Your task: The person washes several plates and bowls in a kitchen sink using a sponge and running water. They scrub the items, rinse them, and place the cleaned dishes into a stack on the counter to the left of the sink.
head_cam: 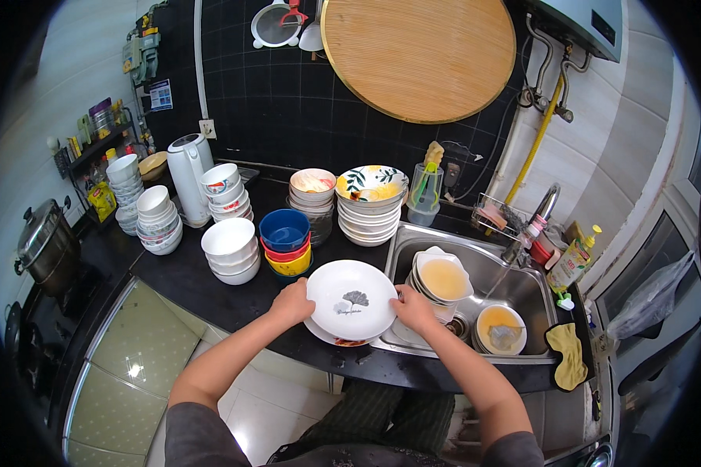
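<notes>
My left hand (292, 302) and my right hand (413, 308) grip opposite sides of a round white plate (339, 286) with a grey tree-like print. Just beneath it, another plate (321, 334) with a red-brown pattern shows its lower rim; whether the two touch I cannot tell. Both are over the counter's front part, left of the steel sink (406, 245). In the sink, white dishes (444, 274) with yellowish liquid in the top one lean at the left. A second stack of bowls (500, 327) at the right holds cloudy orange liquid and a pale, crumpled thing.
Water runs from the faucet (511, 251). Behind the plate stand colored bowls (284, 230), white bowls (231, 248) and a stack topped by a floral bowl (372, 184). A white electric kettle (190, 175) stands farther left. A yellow cloth (568, 353) lies right of the sink, near a pump bottle (572, 262).
</notes>
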The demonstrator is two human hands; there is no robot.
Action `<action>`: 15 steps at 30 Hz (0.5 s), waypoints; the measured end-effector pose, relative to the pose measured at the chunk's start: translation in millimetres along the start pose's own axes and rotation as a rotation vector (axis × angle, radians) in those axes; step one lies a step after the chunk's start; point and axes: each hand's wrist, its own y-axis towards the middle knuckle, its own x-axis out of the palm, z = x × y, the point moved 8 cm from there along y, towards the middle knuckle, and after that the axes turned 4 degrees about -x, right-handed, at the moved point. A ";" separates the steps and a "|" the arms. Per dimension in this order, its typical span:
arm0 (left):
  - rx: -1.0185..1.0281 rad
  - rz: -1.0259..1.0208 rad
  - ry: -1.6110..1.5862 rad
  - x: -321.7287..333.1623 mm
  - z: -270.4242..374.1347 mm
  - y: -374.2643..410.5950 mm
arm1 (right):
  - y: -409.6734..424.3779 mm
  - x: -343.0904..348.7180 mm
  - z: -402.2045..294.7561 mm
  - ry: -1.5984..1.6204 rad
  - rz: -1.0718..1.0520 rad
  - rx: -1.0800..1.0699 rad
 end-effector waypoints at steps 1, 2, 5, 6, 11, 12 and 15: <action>-0.006 -0.009 0.035 -1.4 0.2 -2.7 | 0.4 2.8 -2.8 -0.052 -0.018 -0.004; -0.012 -0.019 0.069 -2.8 0.6 -5.6 | 2.2 4.2 -4.1 -0.054 -0.021 -0.008; -0.025 -0.011 0.134 -2.7 -0.4 -7.6 | 5.1 8.8 -5.5 -0.180 -0.003 -0.049; -0.027 -0.002 0.149 -2.3 -0.3 -7.6 | 5.1 10.1 -6.0 -0.200 -0.010 -0.048; -0.059 -0.045 0.228 -2.1 2.2 -7.7 | 2.8 10.0 -12.9 -0.247 0.000 -0.099; -0.069 -0.056 0.244 -1.3 3.6 -6.8 | 2.9 11.1 -9.8 -0.245 -0.006 -0.095; -0.038 -0.049 0.331 -2.3 9.0 -7.3 | -0.1 11.4 -5.1 -0.188 0.011 -0.078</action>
